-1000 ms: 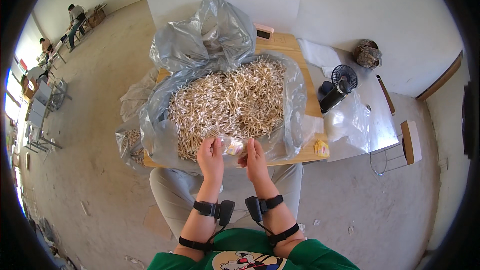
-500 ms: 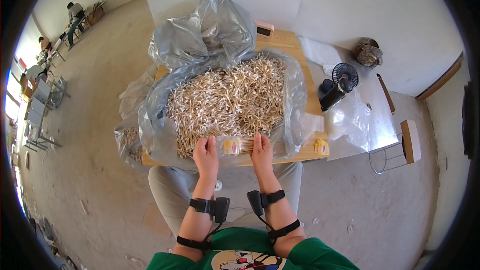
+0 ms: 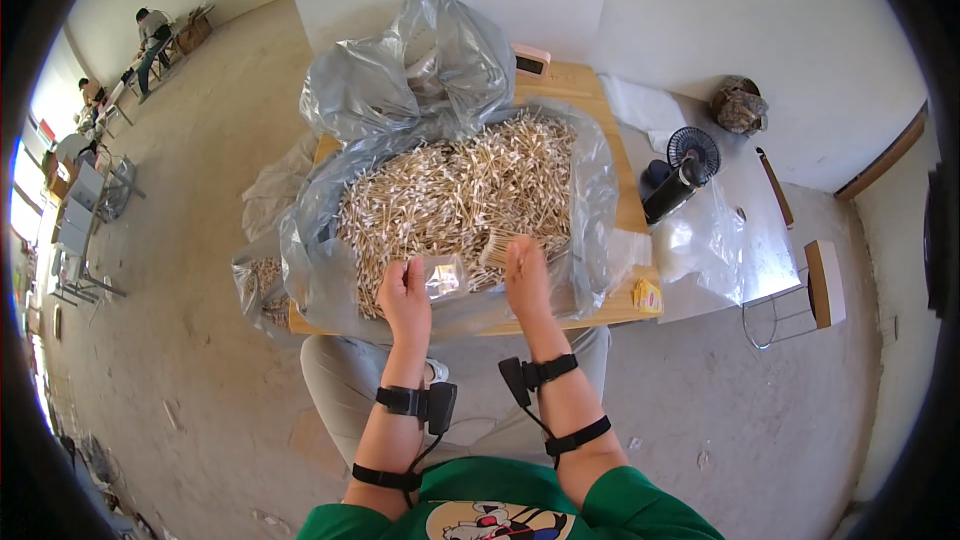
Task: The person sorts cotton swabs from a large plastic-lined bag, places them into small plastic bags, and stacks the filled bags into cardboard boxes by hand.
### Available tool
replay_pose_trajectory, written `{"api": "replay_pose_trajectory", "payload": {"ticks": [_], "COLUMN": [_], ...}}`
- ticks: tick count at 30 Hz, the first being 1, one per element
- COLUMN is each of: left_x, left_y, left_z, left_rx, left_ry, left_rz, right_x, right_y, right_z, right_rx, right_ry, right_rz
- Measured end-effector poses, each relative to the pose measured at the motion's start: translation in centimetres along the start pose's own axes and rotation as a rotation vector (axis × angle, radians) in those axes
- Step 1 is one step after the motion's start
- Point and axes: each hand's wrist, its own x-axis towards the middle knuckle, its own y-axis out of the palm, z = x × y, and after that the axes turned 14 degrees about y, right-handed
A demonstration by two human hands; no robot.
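A large heap of cotton swabs point(image 3: 440, 200) with pale sticks and white tips fills a grey plastic bag point(image 3: 597, 190) spread open on the wooden table. Over the near edge of the heap, my left hand point(image 3: 406, 302) is closed on one end of a small clear plastic packet point(image 3: 446, 278), whose surface catches the light. My right hand point(image 3: 528, 280) has its fingers together around a small bundle of swabs point(image 3: 496, 248), lined up side by side just above the heap. Its thumb side is partly hidden. Between the packet and the bundle there is a gap.
Yellow labelled packets point(image 3: 647, 296) lie at the table's near right corner. A bunched grey bag point(image 3: 410, 80) and a pink device point(image 3: 531, 60) stand at the back. Right of the table are a dark bottle point(image 3: 672, 192), a small fan point(image 3: 694, 152) and clear plastic point(image 3: 705, 250). People sit far left.
My hands held one packet between them, its yellow label showing. Now the packet is in my left hand alone, label out of sight, and my right hand has moved up slightly with the swabs.
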Motion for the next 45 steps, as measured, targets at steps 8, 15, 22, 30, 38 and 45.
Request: {"api": "replay_pose_trajectory", "payload": {"ticks": [8,15,22,30,38,45], "left_x": [1.6,1.2,0.3,-1.5,-4.5,-7.6], "left_y": [-1.0,-2.0,-3.1,-0.2,3.8,7.9], "left_z": [-2.6,-1.1,1.8,0.1,-7.1,-6.7], "left_rx": [0.087,0.113,-0.006,-0.079,-0.367,-0.502], "left_ry": [0.276,0.124,-0.004,-0.037,-0.089,-0.111], "left_rz": [0.204,0.096,0.084,0.214,0.505,0.731], "right_x": [-4.1,-2.9,1.7,1.5,-3.6,-3.9], "right_y": [-1.9,-2.6,-12.6,-14.5,-10.3,-13.3], "right_z": [4.9,-0.2,-12.5,-20.8,-10.1,-7.8], "right_rx": [1.587,1.271,0.666,-0.425,0.843,0.964], "right_ry": [1.336,1.049,0.885,0.703,0.768,0.956], "right_rz": [0.971,0.706,0.025,-0.024,0.473,0.336]}}
